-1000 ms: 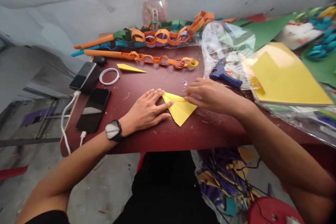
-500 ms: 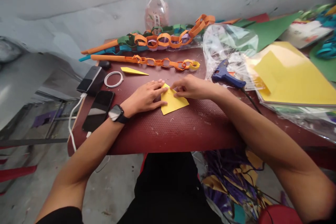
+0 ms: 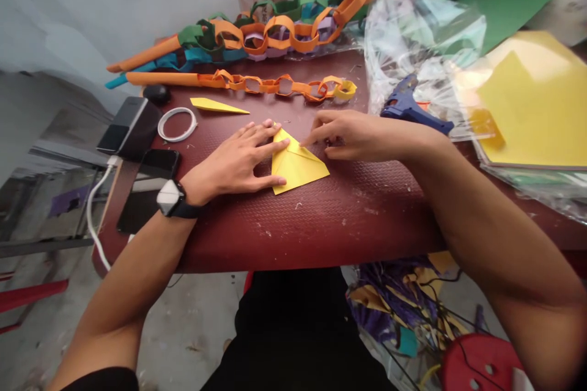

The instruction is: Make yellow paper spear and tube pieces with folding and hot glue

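Observation:
A folded sheet of yellow paper (image 3: 299,169) lies on the dark red table, with creases and a narrow point at its far end. Spread over its left side, my left hand (image 3: 238,162) presses it down with open fingers. My right hand (image 3: 355,134) is at the paper's right slanted edge, its index fingertip touching or just above it. The other fingers are bent and apart, and nothing shows in them. A slim folded yellow paper piece (image 3: 217,105) lies beyond my left hand.
Orange paper chain (image 3: 275,84) and a larger multicoloured chain (image 3: 284,33) lie behind. To the right are a blue glue gun (image 3: 410,107), a clear plastic bag (image 3: 413,30) and yellow sheets (image 3: 541,110). A tape roll (image 3: 177,124) and phone (image 3: 149,195) lie left.
My right hand has slid right, from the middle of the yellow paper to its right edge, and its fingers have spread. My left hand stays on the paper. The camera view has moved closer.

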Demonstrator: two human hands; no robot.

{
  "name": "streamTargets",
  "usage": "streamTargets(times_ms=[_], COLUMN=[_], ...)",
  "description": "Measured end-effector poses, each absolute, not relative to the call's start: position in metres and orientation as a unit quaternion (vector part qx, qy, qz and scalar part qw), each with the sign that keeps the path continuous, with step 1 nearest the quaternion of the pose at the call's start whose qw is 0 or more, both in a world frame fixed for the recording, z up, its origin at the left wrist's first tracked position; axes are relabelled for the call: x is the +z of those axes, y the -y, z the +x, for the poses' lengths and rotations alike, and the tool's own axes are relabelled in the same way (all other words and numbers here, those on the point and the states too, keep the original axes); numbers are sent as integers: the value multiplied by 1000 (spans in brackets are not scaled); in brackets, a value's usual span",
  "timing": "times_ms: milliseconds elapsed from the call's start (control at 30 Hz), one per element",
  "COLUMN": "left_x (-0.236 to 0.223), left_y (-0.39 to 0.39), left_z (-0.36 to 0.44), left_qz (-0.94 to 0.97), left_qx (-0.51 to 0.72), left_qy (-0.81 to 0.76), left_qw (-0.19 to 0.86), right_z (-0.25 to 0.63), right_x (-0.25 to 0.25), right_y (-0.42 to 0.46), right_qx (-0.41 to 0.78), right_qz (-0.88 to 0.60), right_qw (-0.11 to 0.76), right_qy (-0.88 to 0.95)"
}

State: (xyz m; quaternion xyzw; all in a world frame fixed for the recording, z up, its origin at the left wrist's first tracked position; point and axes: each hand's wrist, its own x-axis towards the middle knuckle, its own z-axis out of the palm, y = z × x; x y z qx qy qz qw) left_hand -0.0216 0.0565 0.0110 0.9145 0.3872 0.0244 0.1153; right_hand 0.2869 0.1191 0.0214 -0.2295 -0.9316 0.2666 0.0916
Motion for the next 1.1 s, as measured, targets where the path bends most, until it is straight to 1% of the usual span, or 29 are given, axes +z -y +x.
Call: streamTargets(times_ms=[300,567,767,933,1100], left_x=[13,7,3,3,2], left_y=[-52,-46,-44,-45,-45], left_z=[-17,-11,-10,-11,-12], left_qz=[920,913,906,904,901], left_qx=[40,57,80,85,101], left_qy=[-374,-383,-392,-388,-386], left_qw=[109,127,140,157,170], right_z=[279,275,274,267,256], right_x=[9,17,16,12,8], right_y=[-115,-104,-106,-103,-94], right_qx=[291,296,305,317,304], right_qz=[-161,-152,-109,-145,-218], right_qw=[114,97,131,159,160], right_qy=[936,938,937,924,913])
